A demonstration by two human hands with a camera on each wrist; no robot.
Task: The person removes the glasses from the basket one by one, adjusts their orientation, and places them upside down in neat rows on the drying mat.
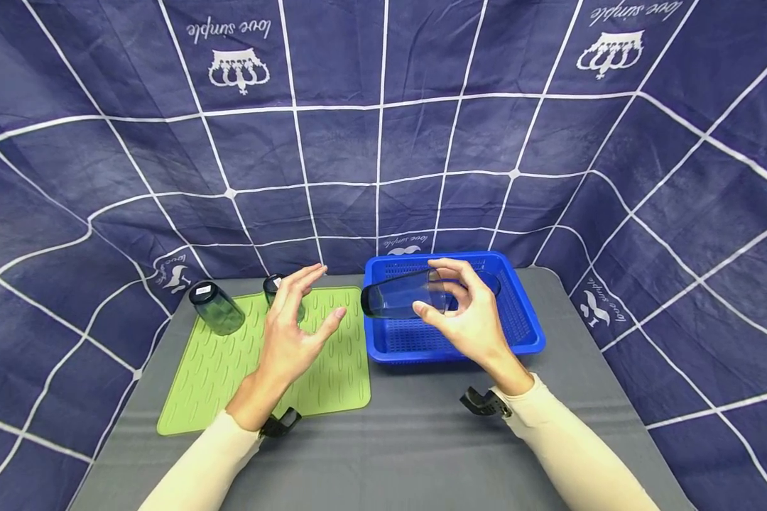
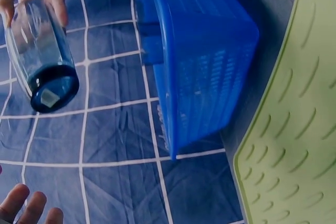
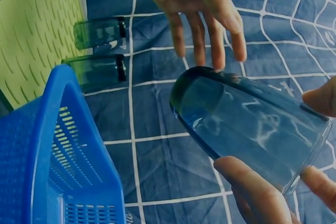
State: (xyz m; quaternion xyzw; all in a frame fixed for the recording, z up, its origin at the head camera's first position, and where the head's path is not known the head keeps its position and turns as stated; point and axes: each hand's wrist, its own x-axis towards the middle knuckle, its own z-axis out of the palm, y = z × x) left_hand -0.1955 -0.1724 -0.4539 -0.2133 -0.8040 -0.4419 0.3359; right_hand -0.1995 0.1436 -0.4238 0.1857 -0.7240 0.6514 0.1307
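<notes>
My right hand (image 1: 479, 326) grips a clear bluish drinking glass (image 1: 396, 297) near its rim and holds it on its side above the blue basket (image 1: 532, 330). The thick dark base of this glass points left, and a small pale label shows on it in the left wrist view. Fingers spread, my left hand (image 1: 287, 344) is raised over the green mat (image 1: 339, 383) and holds nothing. It is a short distance from the glass's base. Two similar glasses stand upside down on the mat: one glass (image 1: 219, 312) at its far left corner, another glass (image 1: 271, 286) partly hidden behind my left hand.
Inside the basket, behind my right hand, a curved clear rim (image 1: 491, 282) shows, seemingly another glass. Mat and basket lie side by side on a grey tabletop (image 1: 415, 433). A blue cloth with white lines (image 1: 339, 142) hangs behind and along both sides.
</notes>
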